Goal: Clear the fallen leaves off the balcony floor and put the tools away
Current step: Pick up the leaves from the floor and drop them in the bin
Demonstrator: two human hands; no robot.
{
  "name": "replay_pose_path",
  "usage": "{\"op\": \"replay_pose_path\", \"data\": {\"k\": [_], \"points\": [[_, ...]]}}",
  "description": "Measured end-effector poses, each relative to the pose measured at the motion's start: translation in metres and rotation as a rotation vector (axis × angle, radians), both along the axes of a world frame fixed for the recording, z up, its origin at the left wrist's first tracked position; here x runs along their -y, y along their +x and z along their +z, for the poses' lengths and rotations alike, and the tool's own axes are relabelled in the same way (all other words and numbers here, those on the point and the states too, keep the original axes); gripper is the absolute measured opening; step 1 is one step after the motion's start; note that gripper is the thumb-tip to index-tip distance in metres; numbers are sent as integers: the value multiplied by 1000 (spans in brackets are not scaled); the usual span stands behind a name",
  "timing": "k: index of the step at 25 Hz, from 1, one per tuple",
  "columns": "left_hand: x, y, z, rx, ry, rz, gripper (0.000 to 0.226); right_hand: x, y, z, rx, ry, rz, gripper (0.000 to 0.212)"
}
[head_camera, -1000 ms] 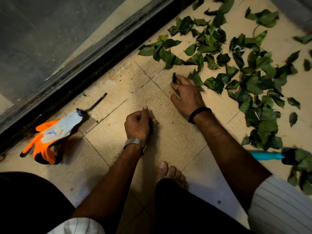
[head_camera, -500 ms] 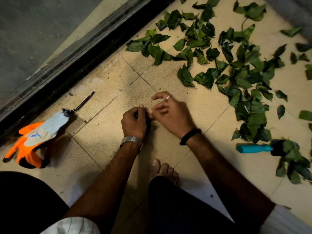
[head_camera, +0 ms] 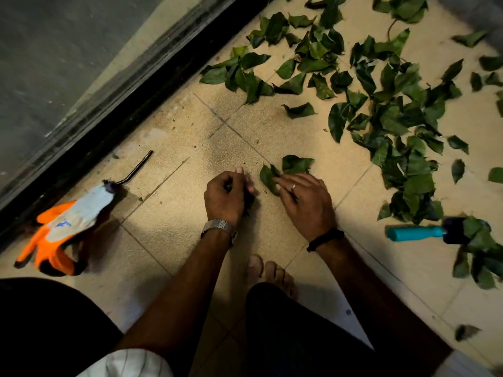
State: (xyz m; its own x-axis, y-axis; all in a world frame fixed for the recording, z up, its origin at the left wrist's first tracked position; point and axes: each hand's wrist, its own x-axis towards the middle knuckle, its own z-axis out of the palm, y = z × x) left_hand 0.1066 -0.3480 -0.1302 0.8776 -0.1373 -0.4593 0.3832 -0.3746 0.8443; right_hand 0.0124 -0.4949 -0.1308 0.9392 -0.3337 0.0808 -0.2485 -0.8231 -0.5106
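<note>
Several green leaves (head_camera: 394,118) lie scattered over the beige tiled balcony floor (head_camera: 168,219), mostly at the upper right. My left hand (head_camera: 226,197) is curled round a small bunch of dark leaves (head_camera: 249,204) low over the tiles. Just right of it, my right hand (head_camera: 304,202) lies with fairly straight fingers on two leaves (head_camera: 295,163) on the floor. A teal-handled tool (head_camera: 413,232) lies at the right, its dark head partly under leaves.
An orange and grey work glove (head_camera: 54,240) lies at the left, with a bent black metal rod (head_camera: 133,170) beside it. The dark sliding-door track (head_camera: 122,104) runs diagonally along the left. My bare foot (head_camera: 272,270) stands below the hands.
My right hand met the left hand half a second ago, then moved out to the right and now has two leaves under its fingertips. The left hand kept its bunch.
</note>
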Motion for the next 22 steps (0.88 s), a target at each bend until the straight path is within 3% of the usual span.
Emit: {"op": "replay_pose_path", "data": {"k": [4,8,11,16,22], "points": [[5,-3,-3,80,-24,-56,36,-10,11,22,89,207,-192,21],[12,-10,-2,176,3,-78,40,-41,15,34,0,402,-187,19],[10,-10,-3,163,41,-59,45,-49,11,31,57,514,-240,18],[4,-4,-3,67,-31,48,51,-29,3,29,142,505,-359,18],[2,-6,-1,121,32,38,67,-20,1,31,141,534,-434,19]]}}
